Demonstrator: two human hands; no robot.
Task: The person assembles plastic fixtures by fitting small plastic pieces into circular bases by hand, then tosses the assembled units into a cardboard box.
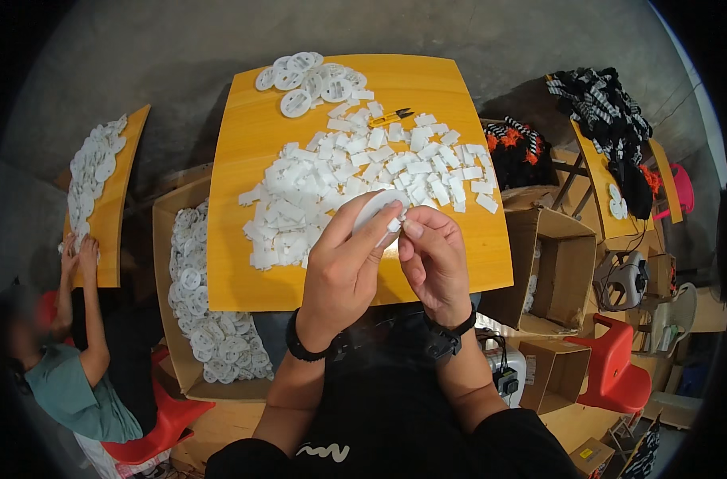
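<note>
My left hand (341,263) grips a round white plastic disc (370,212) above the near part of the yellow table, with its thumb and fingers at the rim. Close beside the disc's right edge, my right hand (437,259) is closed in a pinch. A small white piece (394,226) shows between the two hands; whatever sits inside the right fingertips is too small to make out. Beyond my hands spreads a large heap of small white rectangular pieces (355,164). At the heap's far side lie yellow-handled thread snips (391,117).
White discs (296,103) are piled on the table's (415,76) far left corner. A carton full of discs (207,335) stands left, an open carton (567,263) right. Farther left, another person (84,375) handles white discs at a table. Red chairs (615,367) stand both sides.
</note>
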